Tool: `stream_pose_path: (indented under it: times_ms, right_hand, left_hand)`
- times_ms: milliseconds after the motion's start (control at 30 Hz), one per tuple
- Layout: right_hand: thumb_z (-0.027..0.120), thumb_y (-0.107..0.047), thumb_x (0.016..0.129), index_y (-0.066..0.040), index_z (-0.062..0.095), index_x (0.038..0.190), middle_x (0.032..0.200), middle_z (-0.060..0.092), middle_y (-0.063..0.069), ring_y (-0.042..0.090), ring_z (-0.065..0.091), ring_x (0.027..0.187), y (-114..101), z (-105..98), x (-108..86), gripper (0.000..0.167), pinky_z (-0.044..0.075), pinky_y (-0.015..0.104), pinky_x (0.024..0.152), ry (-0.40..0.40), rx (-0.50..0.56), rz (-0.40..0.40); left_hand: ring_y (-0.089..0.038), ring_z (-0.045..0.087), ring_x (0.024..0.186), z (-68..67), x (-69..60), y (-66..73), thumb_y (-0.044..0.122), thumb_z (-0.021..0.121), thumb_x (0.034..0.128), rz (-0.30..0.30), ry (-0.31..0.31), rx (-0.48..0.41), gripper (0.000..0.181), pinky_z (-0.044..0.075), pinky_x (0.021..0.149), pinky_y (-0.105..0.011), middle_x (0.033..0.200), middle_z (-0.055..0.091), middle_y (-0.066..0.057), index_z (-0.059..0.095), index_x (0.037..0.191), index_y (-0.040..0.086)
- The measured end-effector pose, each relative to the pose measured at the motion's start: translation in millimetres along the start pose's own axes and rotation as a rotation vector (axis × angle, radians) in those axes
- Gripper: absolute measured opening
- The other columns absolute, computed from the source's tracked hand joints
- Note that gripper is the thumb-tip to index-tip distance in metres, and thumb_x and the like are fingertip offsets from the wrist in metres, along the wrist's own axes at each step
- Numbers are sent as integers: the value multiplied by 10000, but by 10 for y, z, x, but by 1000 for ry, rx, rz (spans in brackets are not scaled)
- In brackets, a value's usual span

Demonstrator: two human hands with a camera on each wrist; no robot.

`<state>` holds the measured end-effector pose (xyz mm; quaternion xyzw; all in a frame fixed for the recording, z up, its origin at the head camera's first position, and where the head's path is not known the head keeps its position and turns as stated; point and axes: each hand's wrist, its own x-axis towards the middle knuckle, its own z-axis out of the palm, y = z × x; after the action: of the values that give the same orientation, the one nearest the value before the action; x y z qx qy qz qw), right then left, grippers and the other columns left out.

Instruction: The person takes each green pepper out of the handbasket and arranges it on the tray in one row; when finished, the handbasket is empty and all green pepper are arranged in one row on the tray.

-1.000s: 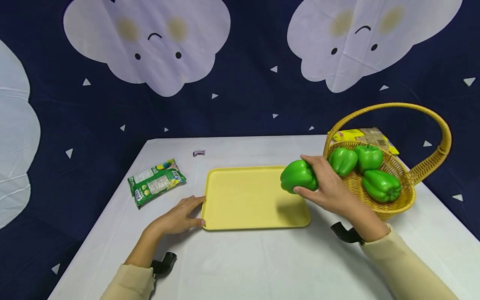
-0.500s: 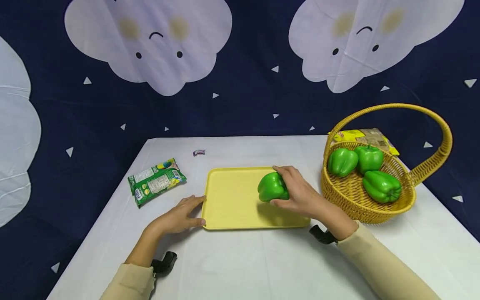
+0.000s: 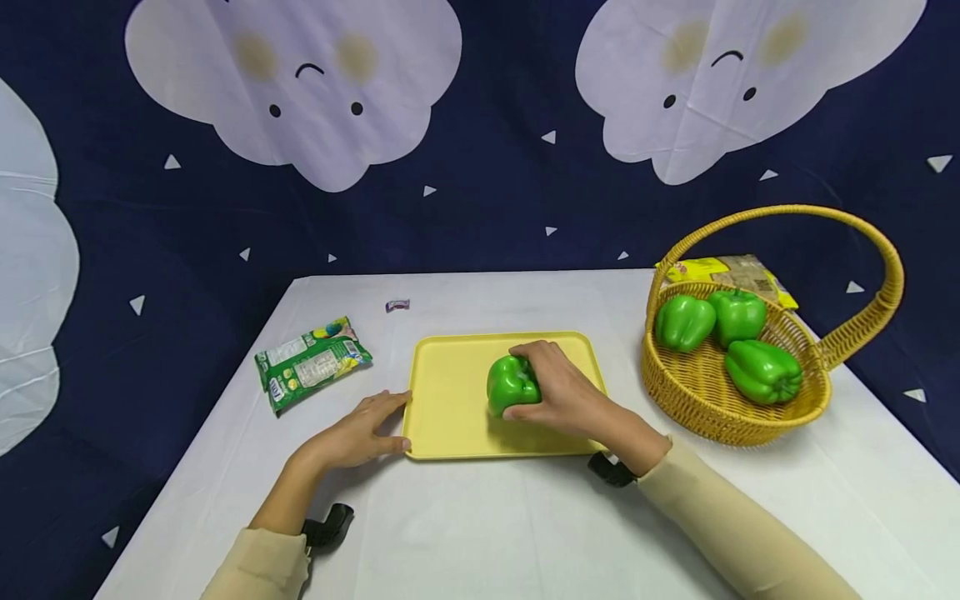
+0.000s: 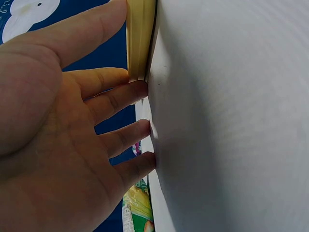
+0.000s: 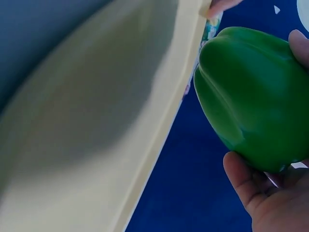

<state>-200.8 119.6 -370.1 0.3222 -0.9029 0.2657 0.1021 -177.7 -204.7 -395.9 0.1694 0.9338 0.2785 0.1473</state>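
Observation:
In the head view a green bell pepper (image 3: 513, 385) is over the middle of the yellow tray (image 3: 442, 417). My right hand (image 3: 558, 392) grips it between thumb and fingers from the right side. The right wrist view shows the bell pepper (image 5: 256, 96) beside the tray surface (image 5: 145, 159), which carries a dark shadow; whether they touch is hard to tell. My left hand (image 3: 360, 433) rests at the tray's left edge, thumb and fingertips against it. Its fingers look extended in the left wrist view, with the tray's rim (image 4: 140, 38) between thumb and forefinger.
A wicker basket (image 3: 675, 387) with a tall handle holds several green bell peppers (image 3: 763, 372) at the right. Behind it lies a yellow package (image 3: 701, 271). To the left are a green snack packet (image 3: 313, 367) and a small wrapped candy (image 3: 397, 306).
My right hand has carried the bell pepper leftward and down, from near the basket to over the tray's middle. The left hand keeps its place at the tray edge.

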Motion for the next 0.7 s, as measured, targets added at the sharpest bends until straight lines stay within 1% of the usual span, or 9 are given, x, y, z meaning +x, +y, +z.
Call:
stream_pose_path:
  times_ms: [67, 200, 333, 467, 567, 700]
  right_hand:
    - [803, -410, 715, -63, 428, 1318, 1217, 518, 74, 185, 470, 1071, -8, 49, 13, 791, 476, 357, 882, -7, -12, -16]
    - [782, -435, 733, -105, 436, 1324, 1208, 511, 41, 166, 461, 1055, -28, 134, 30, 760, 475, 332, 859, -50, -11, -5]
    - [768, -441, 748, -108, 440, 1338, 1231, 493, 39, 159, 458, 1062, -58, 193, 42, 752, 478, 322, 857, -92, 0, 1]
    - [751, -456, 763, -117, 424, 1361, 1269, 466, 41, 156, 456, 1080, -82, 221, 42, 762, 486, 316, 862, -121, -14, -7]
    - [737, -464, 772, -140, 384, 1398, 1301, 440, 40, 152, 454, 1105, -97, 217, 29, 788, 491, 322, 881, -155, -24, -8]
    - [715, -431, 799, -173, 290, 1466, 1350, 395, 29, 150, 450, 1159, -108, 188, 6, 831, 482, 341, 941, -230, 0, -11]
  left_hand:
    - [-451, 161, 1427, -4, -1, 3, 367, 692, 836, 2, -1, 1, 790, 174, 1142, -627, 1516, 297, -231, 317, 1468, 74]
    - [-457, 166, 1423, -3, 1, -2, 362, 690, 839, 17, 1, 3, 787, 177, 1140, -630, 1511, 306, -234, 319, 1464, 59]
    - [-463, 170, 1419, 3, 0, -6, 366, 689, 838, 31, 2, 5, 791, 183, 1136, -632, 1507, 317, -230, 319, 1461, 48]
    - [-462, 170, 1420, 3, 1, -8, 371, 687, 839, 34, 2, 7, 792, 184, 1134, -635, 1507, 317, -227, 317, 1464, 55]
    - [-461, 169, 1420, -1, 1, -8, 370, 687, 840, 33, 2, 6, 792, 184, 1132, -637, 1507, 314, -233, 315, 1465, 57]
    - [-461, 173, 1419, -4, 4, -9, 366, 690, 838, 35, 2, 12, 792, 184, 1136, -630, 1506, 321, -226, 319, 1462, 48]
